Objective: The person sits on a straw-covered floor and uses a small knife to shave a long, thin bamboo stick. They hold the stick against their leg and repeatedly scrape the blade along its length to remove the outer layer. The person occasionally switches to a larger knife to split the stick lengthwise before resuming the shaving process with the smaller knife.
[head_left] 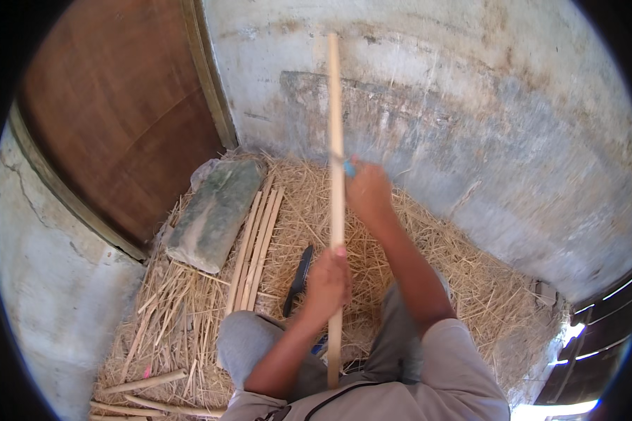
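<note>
While the left hand closes around the lower part of a long pale stick, the right hand sits higher up, just beside the shaft on its right side, with something small and blue at its fingertips. The right hand is blurred, so I cannot tell whether it is clenched on the stick or only on the blue thing.

Most of the stick rises above both hands, running nearly upright in the view against the stained grey wall, and a shorter length drops below the left fist to end between the knees, above the grey trousers. It is straight, slim, round and light tan, smooth along its length.

Straw covers the ground under the person. On it, left of the left hand, lies a dark flat blade, and further left a bundle of thin pale sticks lies beside a mossy stone slab. More cut sticks lie at the lower left, and a brown wooden door stands behind the slab.
</note>
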